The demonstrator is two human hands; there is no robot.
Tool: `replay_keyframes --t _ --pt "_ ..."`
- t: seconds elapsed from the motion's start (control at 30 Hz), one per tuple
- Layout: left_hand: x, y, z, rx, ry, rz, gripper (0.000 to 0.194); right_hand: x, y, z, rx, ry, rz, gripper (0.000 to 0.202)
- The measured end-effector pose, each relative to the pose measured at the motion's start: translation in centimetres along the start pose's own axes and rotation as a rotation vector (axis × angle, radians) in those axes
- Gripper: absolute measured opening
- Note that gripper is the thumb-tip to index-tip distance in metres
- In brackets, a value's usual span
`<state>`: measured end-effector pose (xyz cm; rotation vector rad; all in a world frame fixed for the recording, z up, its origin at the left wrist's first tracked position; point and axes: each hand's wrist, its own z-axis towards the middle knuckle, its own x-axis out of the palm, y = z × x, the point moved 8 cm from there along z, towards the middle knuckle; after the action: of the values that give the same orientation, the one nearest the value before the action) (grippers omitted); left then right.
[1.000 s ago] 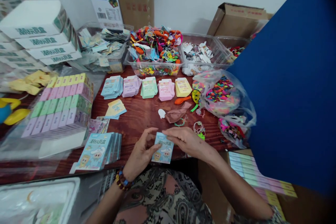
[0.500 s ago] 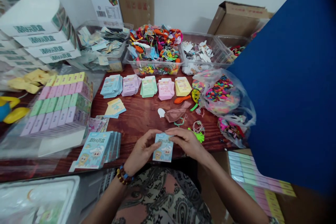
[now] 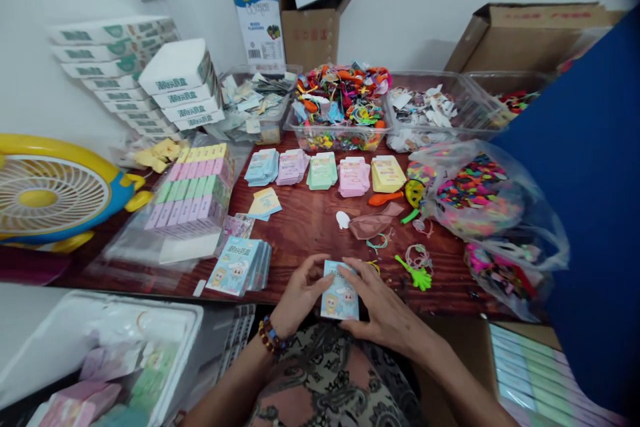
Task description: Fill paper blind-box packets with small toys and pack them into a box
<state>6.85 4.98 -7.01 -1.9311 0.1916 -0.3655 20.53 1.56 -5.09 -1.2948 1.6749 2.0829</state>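
A small light-blue printed box (image 3: 340,300) is upright between my two hands at the table's front edge. My left hand (image 3: 303,293) holds its left side, thumb on the front face. On the other side my right hand (image 3: 377,303) grips the box, with fingers over its top right corner and the thumb low by its bottom edge. To the left stand several blue boxes (image 3: 233,265) of the same print. Behind lie piles of flat cartons in blue (image 3: 263,167), purple (image 3: 292,167), green (image 3: 322,171), pink (image 3: 354,175) and yellow (image 3: 388,173).
Clear bins of small toys (image 3: 343,100) line the back. Plastic bags of colourful pieces (image 3: 480,193) lie right, near a green hand toy (image 3: 417,277). A yellow fan (image 3: 55,193) and packed boxes (image 3: 193,193) are left; a foam box (image 3: 187,327) sits below.
The view has turned left, so the fan now shows. My right hand has shifted down along the blue box's right side, its thumb now near the bottom.
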Motion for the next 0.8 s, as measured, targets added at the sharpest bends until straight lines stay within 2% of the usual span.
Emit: replay_keyframes --t 0.1,0.17,0.23,0.3,0.37,0.43,0.53,0.6,0.63,0.73,0.8 --pt "-0.8 1.0 -3.5 -0.140 0.006 -0.001 0.065 -0.9 0.2 0.9 0.026 -0.061 0.036 0.081" --pt "-1.6 2.2 -6.3 -0.246 0.066 0.051 0.062 -2.1 1.4 2.2 0.029 -0.135 0.052 0.077" --pt "-2.8 3.6 -8.8 -0.310 0.111 0.108 0.055 -2.8 4.1 4.2 -0.018 -0.184 0.065 0.075" --pt "-4.8 4.8 -10.7 -0.327 0.078 0.157 0.049 -2.6 8.1 6.8 -0.103 -0.194 0.066 0.077" --pt "-7.6 5.5 -11.8 -0.297 -0.054 0.188 0.048 -1.5 12.1 9.5 -0.179 -0.186 0.036 0.079" --pt "-11.1 5.2 -12.7 -0.218 -0.271 0.204 0.051 0.3 15.0 11.9 -0.215 -0.167 -0.036 0.080" --pt "-16.5 3.0 -14.3 -0.026 -0.654 0.252 0.051 3.4 15.8 14.2 -0.169 -0.103 -0.184 0.072" --pt "-18.7 1.4 -14.4 0.064 -0.779 0.298 0.051 4.6 15.1 14.5 -0.144 -0.087 -0.250 0.068" --pt "-19.4 0.9 -13.9 0.081 -0.780 0.319 0.053 4.8 14.6 14.4 -0.143 -0.094 -0.269 0.068" --pt "-20.1 -0.3 -11.2 0.071 -0.696 0.365 0.061 4.5 13.9 13.7 -0.155 -0.130 -0.310 0.067" --pt "-20.0 -0.8 -9.4 0.056 -0.657 0.357 0.060 4.0 13.7 13.1 -0.153 -0.143 -0.331 0.064"
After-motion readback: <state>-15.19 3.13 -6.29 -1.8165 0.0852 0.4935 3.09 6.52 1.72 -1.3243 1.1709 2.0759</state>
